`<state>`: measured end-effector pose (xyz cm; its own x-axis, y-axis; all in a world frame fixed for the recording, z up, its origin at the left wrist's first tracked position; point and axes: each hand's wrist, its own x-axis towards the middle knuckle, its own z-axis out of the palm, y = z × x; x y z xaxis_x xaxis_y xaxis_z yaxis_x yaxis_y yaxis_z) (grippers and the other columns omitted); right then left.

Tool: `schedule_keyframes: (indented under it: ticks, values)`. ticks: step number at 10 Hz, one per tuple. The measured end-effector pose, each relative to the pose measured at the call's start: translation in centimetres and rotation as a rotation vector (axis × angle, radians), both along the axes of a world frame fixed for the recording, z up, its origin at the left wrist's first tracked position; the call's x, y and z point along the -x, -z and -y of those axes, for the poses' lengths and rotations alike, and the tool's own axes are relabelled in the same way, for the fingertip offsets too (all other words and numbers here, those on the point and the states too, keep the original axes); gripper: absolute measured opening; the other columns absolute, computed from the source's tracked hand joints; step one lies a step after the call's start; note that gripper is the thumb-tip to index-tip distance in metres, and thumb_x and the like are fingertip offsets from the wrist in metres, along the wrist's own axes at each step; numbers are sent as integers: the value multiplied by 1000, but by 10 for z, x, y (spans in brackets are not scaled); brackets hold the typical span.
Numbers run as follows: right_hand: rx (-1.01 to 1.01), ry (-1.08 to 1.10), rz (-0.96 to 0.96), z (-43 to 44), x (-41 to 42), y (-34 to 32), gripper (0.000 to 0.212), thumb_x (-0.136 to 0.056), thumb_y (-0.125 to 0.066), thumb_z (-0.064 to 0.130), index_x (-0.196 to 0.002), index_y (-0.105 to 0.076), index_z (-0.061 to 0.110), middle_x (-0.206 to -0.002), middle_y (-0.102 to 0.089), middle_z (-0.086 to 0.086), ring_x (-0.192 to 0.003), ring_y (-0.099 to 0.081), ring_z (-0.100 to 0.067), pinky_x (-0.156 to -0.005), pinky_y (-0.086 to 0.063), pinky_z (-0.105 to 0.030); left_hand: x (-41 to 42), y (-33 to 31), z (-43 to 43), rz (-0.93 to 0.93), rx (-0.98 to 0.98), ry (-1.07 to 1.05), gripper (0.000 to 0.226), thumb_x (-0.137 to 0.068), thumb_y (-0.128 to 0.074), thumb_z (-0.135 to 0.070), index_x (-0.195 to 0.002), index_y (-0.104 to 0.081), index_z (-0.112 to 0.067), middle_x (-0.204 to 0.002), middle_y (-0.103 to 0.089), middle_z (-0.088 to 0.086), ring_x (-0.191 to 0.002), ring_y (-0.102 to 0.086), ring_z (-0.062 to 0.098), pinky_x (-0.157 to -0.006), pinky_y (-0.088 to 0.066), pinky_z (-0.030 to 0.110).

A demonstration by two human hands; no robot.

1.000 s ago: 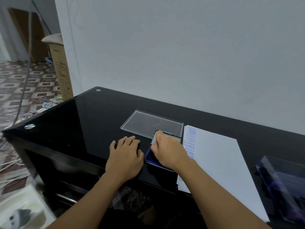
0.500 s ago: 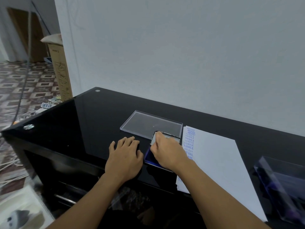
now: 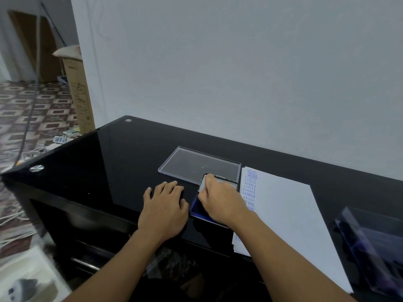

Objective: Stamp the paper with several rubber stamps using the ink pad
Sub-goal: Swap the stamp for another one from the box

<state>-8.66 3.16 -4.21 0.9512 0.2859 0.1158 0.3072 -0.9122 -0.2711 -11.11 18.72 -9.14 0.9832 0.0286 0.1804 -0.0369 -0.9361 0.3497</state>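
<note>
Black glass desk point(image 3: 109, 160) stood against a grey wall. White paper point(image 3: 290, 214) lay on the right part of the desk, its near edge hanging over the desk front. Clear plastic lid point(image 3: 196, 165) lay flat on the far side, just left of the paper's far corner. Clear box point(image 3: 375, 240) sat at the right edge, well apart from the hands.

Left hand point(image 3: 163, 205) lay palm down on the desk, grip released, fingers straight and spread, just left of the ink pad point(image 3: 197, 207). Right hand point(image 3: 220, 199) was over the pad, grip clenched round a rubber stamp point(image 3: 204, 184).

The blue ink pad sat between the left hand and the paper's left edge, mostly covered by the right hand. The stamp was at the pad's far end; contact with the ink was hidden.

A column of blue prints point(image 3: 249, 188) ran down the paper's left edge: AMENDED, SAMPLE, AIR MAIL.
</note>
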Motion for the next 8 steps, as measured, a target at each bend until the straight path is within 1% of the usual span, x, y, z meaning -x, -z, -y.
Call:
schedule_keyframes:
  ticks: [1,2,3,4,6,7,8]
  values:
    - [-4,5,-5,0,-1,-1,16,-102,-38,33,-93,-36,20,-80,-56,-5,-66,-49,-21,-58,-36,-33,0,0,0,-4,-4,-1,47,-102,-33,-39,-147,-41,-28,-160,-29,-10,-149,-21,13,-123,-11,49]
    - [-4,9,-8,-1,-1,0,16,-102,-39,33,-95,-38,19,-83,-58,-7,-70,-53,-24,-61,-39,-34,0,-1,0,-3,-6,-1,46,-102,-33,-39,-147,-40,-28,-160,-29,-10,-149,-21,13,-123,-11,49]
    - [-1,11,1,-1,-1,1,15,-102,-39,35,-98,-39,20,-88,-62,-8,-76,-58,-25,-66,-49,-38,1,-1,0,0,0,0,46,-102,-34,-39,-147,-41,-28,-160,-30,-9,-149,-21,13,-123,-11,49]
    - [2,15,8,-1,-1,2,15,-102,-39,35,-98,-39,20,-87,-62,-8,-76,-58,-26,-67,-50,-38,0,-1,1,-5,-5,-4,46,-102,-34,-39,-147,-41,-28,-160,-30,-10,-149,-21,13,-123,-12,49]
    - [-8,16,11,-2,-1,1,15,-102,-39,33,-96,-39,18,-86,-61,-9,-74,-56,-26,-63,-45,-36,0,-2,1,-18,-21,0,47,-103,-33,-37,-148,-39,-27,-161,-28,-9,-150,-20,14,-123,-12,49]
    - [1,5,30,-1,1,2,14,-102,-39,32,-97,-38,19,-84,-58,-6,-74,-55,-25,-63,-46,-36,-2,-3,1,-31,-19,7,46,-103,-33,-36,-148,-39,-27,-161,-28,-8,-150,-19,15,-123,-12,50]
    - [-7,5,46,0,3,3,12,-102,-40,30,-97,-37,20,-82,-55,-5,-71,-53,-25,-60,-42,-33,-3,-2,2,-33,-31,12,46,-103,-33,-35,-148,-39,-26,-161,-28,-7,-150,-19,16,-123,-13,51]
